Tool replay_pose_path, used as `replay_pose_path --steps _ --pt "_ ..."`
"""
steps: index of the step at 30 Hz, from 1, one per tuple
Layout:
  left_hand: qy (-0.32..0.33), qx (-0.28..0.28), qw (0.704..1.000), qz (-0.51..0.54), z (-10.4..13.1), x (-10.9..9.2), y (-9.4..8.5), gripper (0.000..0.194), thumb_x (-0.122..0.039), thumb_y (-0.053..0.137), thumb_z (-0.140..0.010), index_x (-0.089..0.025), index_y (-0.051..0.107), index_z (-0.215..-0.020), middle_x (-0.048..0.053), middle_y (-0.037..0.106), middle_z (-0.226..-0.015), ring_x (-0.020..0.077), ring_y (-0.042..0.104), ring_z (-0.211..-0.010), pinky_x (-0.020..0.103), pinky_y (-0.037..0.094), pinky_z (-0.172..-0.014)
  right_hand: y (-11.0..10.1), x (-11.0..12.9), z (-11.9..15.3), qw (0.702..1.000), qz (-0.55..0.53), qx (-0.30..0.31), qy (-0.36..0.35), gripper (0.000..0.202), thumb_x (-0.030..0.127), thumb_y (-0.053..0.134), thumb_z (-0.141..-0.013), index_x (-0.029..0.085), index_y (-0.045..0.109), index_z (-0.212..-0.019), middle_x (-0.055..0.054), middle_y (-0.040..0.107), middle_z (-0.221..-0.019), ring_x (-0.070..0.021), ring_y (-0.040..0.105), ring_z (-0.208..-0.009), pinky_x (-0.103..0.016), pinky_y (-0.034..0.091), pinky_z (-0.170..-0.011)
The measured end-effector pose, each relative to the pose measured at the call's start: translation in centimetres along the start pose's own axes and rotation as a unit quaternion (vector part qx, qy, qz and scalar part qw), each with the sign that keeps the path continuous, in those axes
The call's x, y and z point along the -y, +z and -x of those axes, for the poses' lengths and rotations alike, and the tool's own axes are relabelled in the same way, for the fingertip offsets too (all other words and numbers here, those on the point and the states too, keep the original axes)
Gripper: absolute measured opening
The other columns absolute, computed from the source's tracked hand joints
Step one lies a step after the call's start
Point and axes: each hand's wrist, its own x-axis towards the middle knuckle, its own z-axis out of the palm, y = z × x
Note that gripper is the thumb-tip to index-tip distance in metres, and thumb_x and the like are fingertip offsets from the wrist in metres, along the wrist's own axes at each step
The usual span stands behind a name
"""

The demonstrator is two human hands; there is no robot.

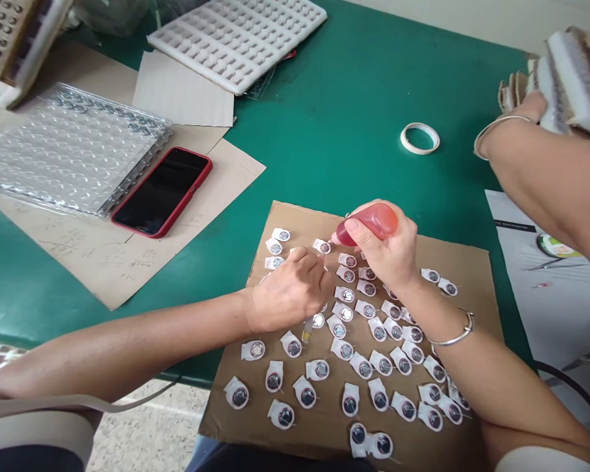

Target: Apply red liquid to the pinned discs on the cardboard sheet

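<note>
My right hand [393,252] is wrapped round a red squeeze bulb [378,219], its narrow tip pointing left. Just below that tip lies a small round part on a white tab [322,246]. Beside it my left hand [295,288] is closed, knuckles up, low over the cardboard sheet [465,265]. From under its palm pokes a thin clear stick [307,330] with a yellowish end; the fingers hide the rest. Many similar round parts with white tabs and thin wires, such as one near the front [285,415], lie spread over the cardboard.
On the green table [344,131] are a roll of tape [420,138], a red-cased phone [162,191], a clear plastic tray [69,151] and a white slotted tray [240,39]. At right another person's hand [533,108] touches stacked foam and cardboard [570,78].
</note>
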Motion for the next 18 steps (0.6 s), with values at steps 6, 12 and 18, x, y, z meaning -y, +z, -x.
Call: replay_pose_path --steps 6,12,18 --pt "-0.002 -0.001 1.0 0.003 -0.1 0.1 -0.1 0.024 -0.003 0.043 -0.085 -0.014 0.049 -0.065 0.004 0.051 -0.061 0.0158 0.043 -0.06 0.032 0.033 -0.056 -0.1 0.2 -0.1 1.0 0.015 -0.007 -0.021 0.023 0.04 0.066 -0.074 0.019 0.056 -0.074 -0.002 0.061 -0.073 -0.0119 0.054 -0.059 -0.031 0.05 -0.059" --pt "-0.022 0.001 0.998 0.051 -0.1 0.6 -0.2 0.023 -0.004 0.04 -0.084 -0.015 0.048 -0.066 0.004 0.05 -0.063 0.016 0.043 -0.06 0.033 0.035 -0.058 -0.2 0.4 -0.1 0.998 0.034 -0.005 -0.05 0.023 0.04 0.067 -0.073 0.019 0.056 -0.074 -0.003 0.062 -0.075 -0.015 0.058 -0.067 -0.033 0.048 -0.064" --pt "-0.066 0.022 0.982 0.176 0.2 2.0 -0.2 0.015 -0.009 0.043 -0.081 -0.015 0.05 -0.07 0.004 0.052 -0.064 0.0162 0.044 -0.06 0.033 0.037 -0.06 -0.4 0.5 0.0 0.997 0.043 0.012 -0.068 0.021 0.037 0.068 -0.073 0.02 0.055 -0.075 -0.002 0.062 -0.075 -0.0144 0.058 -0.069 -0.033 0.048 -0.064"
